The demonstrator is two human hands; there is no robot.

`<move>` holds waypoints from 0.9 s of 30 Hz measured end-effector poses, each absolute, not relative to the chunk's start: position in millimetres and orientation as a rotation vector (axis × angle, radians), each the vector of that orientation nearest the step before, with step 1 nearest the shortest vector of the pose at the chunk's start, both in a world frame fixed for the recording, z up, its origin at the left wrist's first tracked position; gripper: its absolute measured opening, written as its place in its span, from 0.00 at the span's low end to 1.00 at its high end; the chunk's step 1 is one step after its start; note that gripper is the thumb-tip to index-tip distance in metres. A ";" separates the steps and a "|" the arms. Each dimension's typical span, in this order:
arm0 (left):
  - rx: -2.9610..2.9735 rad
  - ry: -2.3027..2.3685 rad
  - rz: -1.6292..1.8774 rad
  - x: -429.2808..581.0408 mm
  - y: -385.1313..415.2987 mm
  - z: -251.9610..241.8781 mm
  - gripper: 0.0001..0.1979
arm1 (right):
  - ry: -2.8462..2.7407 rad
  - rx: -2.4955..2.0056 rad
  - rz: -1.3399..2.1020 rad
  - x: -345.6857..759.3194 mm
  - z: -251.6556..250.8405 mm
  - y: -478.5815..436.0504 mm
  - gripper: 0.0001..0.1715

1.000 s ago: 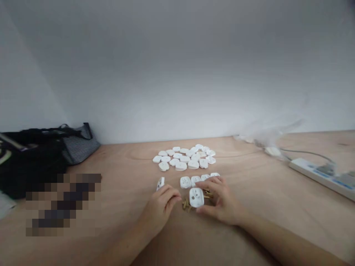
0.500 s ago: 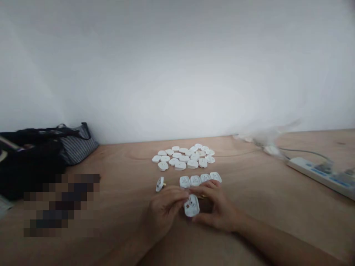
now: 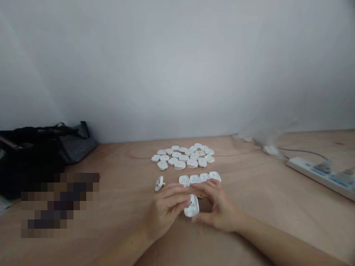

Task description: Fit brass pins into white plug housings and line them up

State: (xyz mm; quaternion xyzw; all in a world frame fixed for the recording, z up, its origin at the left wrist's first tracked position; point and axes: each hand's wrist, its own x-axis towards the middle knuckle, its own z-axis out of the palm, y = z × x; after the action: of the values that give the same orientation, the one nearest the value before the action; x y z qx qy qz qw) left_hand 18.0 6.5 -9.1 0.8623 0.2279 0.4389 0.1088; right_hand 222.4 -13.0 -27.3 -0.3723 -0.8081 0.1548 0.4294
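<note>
One white plug casing [image 3: 192, 209] was held by the right hand [image 3: 219, 207], thumb below, fingers above. Left hand [image 3: 168, 208] narrow, fingertips at casing's upper left; couldn't tell if they pinched a small part. Brass-coloured pins [image 3: 204, 196] lay partly hidden behind right fingers. Just beyond, row of four casings [image 3: 195, 179]; tilted plug piece [image 3: 159, 183] left of it. Farther back on table [image 3: 122, 207], cluster of white pieces [image 3: 183, 158]. Power strip [image 3: 323, 173] far right, black bag [image 3: 33, 159] far left.

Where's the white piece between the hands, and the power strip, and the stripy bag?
White piece [image 3: 192, 208]: head view, on its face toward the camera.
Power strip [image 3: 318, 177]: head view, on its white casing.
Stripy bag [image 3: 75, 149]: head view, on its striped side.
</note>
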 end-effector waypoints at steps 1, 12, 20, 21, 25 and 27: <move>2.582 0.679 1.261 16.4 6.2 -8.6 0.08 | -2.009 -0.932 0.388 222.8 -27.8 -12.8 0.44; 2.566 0.735 1.074 16.0 7.0 -6.7 0.25 | -2.032 -1.015 0.448 226.5 -30.3 -5.4 0.53; 2.453 0.946 1.084 15.0 1.4 -9.9 0.23 | -2.036 -1.435 0.213 255.1 -9.2 8.6 0.09; 2.434 0.959 1.076 14.8 1.2 -10.3 0.23 | -2.019 -1.499 0.212 257.9 -9.2 11.0 0.09; 2.401 0.966 1.062 14.6 2.4 -12.3 0.23 | -2.033 -1.545 0.294 257.3 -15.6 15.6 0.08; 2.410 0.950 1.051 14.4 3.4 -13.4 0.23 | -2.031 -1.530 0.317 253.7 -19.9 15.9 0.06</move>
State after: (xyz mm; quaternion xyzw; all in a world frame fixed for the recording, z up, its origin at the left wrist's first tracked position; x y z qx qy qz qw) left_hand 14.4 3.4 -13.4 0.8492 0.3346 0.3705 0.1721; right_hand 253.7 15.9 -19.9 -0.5722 -0.7597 0.1187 0.2854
